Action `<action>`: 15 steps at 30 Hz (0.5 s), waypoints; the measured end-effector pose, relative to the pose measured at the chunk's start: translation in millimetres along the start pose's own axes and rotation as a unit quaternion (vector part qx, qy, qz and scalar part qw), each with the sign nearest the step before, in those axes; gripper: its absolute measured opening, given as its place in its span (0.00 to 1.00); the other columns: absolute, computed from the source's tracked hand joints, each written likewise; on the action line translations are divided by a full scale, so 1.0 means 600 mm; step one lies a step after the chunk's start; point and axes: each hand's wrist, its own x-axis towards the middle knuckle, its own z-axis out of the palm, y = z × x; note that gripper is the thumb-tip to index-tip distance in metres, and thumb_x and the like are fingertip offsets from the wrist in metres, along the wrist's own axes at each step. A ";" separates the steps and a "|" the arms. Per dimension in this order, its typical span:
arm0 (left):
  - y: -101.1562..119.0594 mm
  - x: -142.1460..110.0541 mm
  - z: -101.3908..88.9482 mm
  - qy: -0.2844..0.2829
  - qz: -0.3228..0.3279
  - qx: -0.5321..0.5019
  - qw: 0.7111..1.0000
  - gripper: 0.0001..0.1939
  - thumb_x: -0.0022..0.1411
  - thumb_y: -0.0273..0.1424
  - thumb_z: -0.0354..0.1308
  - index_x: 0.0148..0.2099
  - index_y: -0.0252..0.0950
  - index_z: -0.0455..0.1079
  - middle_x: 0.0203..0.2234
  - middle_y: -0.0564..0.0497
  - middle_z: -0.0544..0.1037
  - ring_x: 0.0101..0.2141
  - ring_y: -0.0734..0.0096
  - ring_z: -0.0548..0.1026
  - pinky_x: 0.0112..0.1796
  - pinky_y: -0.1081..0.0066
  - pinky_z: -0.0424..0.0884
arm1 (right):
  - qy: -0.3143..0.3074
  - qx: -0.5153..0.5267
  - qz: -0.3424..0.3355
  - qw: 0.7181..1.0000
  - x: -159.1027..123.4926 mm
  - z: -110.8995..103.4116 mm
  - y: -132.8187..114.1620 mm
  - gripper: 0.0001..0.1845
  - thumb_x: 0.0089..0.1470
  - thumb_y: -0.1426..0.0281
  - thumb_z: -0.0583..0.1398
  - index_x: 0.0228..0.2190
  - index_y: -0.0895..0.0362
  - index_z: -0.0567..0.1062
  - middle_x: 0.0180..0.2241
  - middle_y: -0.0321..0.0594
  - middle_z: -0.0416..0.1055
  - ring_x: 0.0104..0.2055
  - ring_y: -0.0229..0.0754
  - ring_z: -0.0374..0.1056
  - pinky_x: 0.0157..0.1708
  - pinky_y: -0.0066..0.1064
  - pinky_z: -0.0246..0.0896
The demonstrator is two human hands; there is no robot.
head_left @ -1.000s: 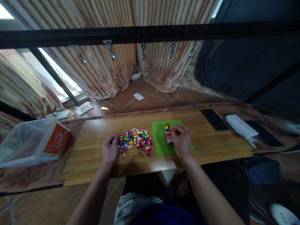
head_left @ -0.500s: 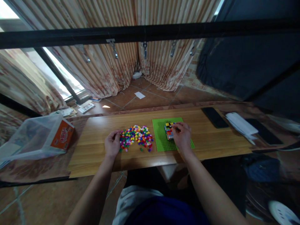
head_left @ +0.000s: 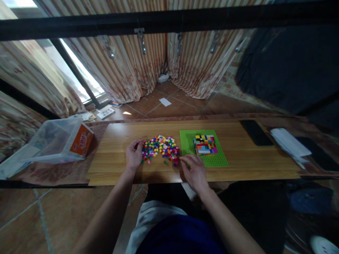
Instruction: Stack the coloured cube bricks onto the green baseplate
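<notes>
A heap of small coloured toy bricks [head_left: 160, 145] is spread over the wooden table. At the heap's left edge rests my left hand [head_left: 134, 154], its fingers curled together; what they hold, if anything, is too small to make out. My right hand [head_left: 194, 171] hovers by the heap's right edge, thumb and forefinger a little apart, with nothing visible between them. Behind it lies a green baseplate [head_left: 187, 139], partly covered by that hand. On the plate sits a low multicoloured brick block [head_left: 205, 144], and neither hand touches it.
A clear plastic box [head_left: 57, 139] with an orange label stands left of the wooden table [head_left: 111, 173]. To the right lie a black phone [head_left: 256, 132], a white folded item [head_left: 290, 141] and another dark flat object [head_left: 321, 153]. A black bar [head_left: 159, 24] crosses above.
My right hand has left the brick block and moved left and nearer to me, beside the heap. My left hand stays at the heap's left edge. The whole view has shifted slightly.
</notes>
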 end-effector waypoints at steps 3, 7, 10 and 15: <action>0.000 -0.001 0.000 0.001 -0.005 -0.002 1.000 0.14 0.59 0.36 0.55 0.38 0.33 0.77 0.34 0.47 0.82 0.37 0.66 0.78 0.41 0.69 0.73 | -0.061 -0.003 -0.009 0.998 -0.011 0.012 -0.013 0.10 0.61 0.71 0.57 0.39 0.52 0.79 0.39 0.40 0.75 0.43 0.46 0.66 0.44 0.39 0.59; -0.003 -0.002 0.000 0.003 -0.008 -0.003 1.000 0.14 0.59 0.36 0.54 0.38 0.33 0.77 0.34 0.47 0.82 0.36 0.66 0.78 0.40 0.69 0.73 | -0.098 -0.023 -0.016 0.995 -0.010 0.016 -0.016 0.09 0.60 0.71 0.59 0.40 0.50 0.79 0.38 0.40 0.74 0.42 0.47 0.64 0.42 0.39 0.57; -0.004 -0.001 0.000 0.001 -0.002 0.003 1.000 0.14 0.59 0.36 0.54 0.38 0.33 0.77 0.34 0.47 0.82 0.37 0.66 0.78 0.41 0.69 0.72 | -0.110 -0.035 -0.022 0.993 -0.007 0.020 -0.016 0.09 0.60 0.70 0.59 0.38 0.49 0.79 0.37 0.40 0.73 0.41 0.47 0.63 0.41 0.38 0.55; 0.000 0.000 -0.003 -0.002 0.004 0.013 1.000 0.14 0.59 0.36 0.54 0.39 0.34 0.78 0.35 0.47 0.82 0.37 0.65 0.78 0.42 0.69 0.72 | -0.115 -0.037 -0.025 0.992 -0.002 0.031 -0.017 0.05 0.59 0.70 0.61 0.35 0.51 0.79 0.36 0.39 0.73 0.40 0.46 0.62 0.40 0.38 0.54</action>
